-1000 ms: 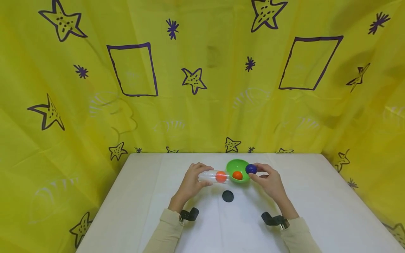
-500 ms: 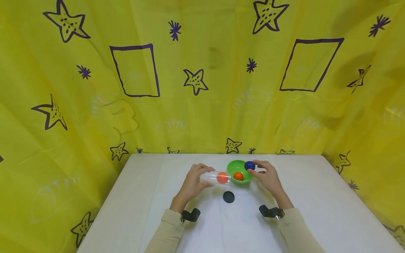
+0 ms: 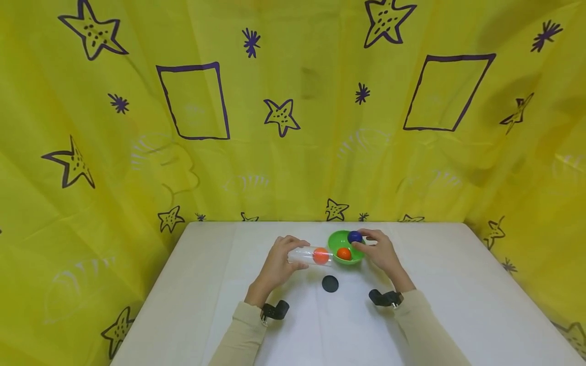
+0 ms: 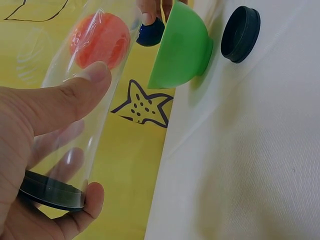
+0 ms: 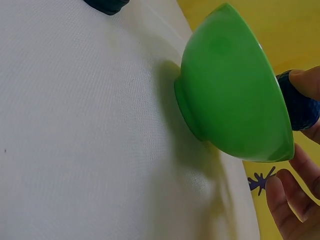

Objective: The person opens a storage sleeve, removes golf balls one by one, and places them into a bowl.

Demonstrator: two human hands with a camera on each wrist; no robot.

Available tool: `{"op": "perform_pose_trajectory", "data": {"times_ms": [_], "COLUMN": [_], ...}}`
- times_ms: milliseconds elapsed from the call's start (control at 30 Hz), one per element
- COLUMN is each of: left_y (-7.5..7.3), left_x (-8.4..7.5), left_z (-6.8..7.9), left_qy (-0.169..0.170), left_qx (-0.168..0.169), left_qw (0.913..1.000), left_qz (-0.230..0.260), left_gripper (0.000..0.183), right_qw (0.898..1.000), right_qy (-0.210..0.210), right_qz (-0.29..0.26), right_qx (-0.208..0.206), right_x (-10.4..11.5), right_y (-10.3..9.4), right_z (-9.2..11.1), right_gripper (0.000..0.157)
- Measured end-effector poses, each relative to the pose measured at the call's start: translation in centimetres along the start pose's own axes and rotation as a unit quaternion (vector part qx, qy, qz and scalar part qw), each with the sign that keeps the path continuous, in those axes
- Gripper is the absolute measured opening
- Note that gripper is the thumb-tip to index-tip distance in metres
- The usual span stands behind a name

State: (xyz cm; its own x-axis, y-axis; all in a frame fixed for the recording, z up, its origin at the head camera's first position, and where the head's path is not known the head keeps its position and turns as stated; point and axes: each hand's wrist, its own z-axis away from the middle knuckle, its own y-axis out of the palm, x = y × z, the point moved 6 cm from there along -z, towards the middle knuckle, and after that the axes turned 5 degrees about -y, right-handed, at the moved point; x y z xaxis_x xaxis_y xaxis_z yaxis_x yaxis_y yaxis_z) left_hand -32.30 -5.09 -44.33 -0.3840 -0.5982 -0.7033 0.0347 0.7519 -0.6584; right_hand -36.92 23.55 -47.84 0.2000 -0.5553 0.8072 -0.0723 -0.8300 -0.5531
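My left hand [image 3: 278,260] grips a clear plastic tube [image 3: 302,255] that lies nearly level in the head view, with an orange ball [image 4: 100,40] inside it. A dark cap [image 4: 52,190] closes the tube's near end, by my fingers. Between thumb and fingertips, my right hand [image 3: 380,250] pinches a dark blue ball [image 3: 354,237] over the back right rim of a green bowl [image 5: 225,95]. Inside that bowl sits another orange ball [image 3: 344,253]. The tube's far end comes right up to the bowl's left rim.
A loose black cap [image 3: 330,283] lies on the white table [image 3: 348,330] in front of the bowl. Behind the table hangs a yellow curtain [image 3: 293,168] with drawn stars. Each wrist carries a black camera [image 3: 276,310].
My right hand has moved left and slightly back, bringing the blue ball from the bowl's right edge to over the bowl. My left hand and the tube stay nearly still.
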Motion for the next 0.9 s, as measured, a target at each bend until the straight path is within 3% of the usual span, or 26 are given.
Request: {"op": "perform_pose_trajectory", "data": {"times_ms": [900], "left_y": [0.3], "left_x": [0.1], "left_z": [0.0], "left_qy": [0.011], "left_qx": [-0.001], "left_qw": [0.9999], "left_qz": [0.001], "left_gripper": [0.046], "right_qw": [0.999], "right_qy": [0.042], "right_qz": [0.028], "right_qx": [0.019], "right_x": [-0.8], "right_y": [1.1], "right_z": [-0.7], "right_gripper": [0.052]}}
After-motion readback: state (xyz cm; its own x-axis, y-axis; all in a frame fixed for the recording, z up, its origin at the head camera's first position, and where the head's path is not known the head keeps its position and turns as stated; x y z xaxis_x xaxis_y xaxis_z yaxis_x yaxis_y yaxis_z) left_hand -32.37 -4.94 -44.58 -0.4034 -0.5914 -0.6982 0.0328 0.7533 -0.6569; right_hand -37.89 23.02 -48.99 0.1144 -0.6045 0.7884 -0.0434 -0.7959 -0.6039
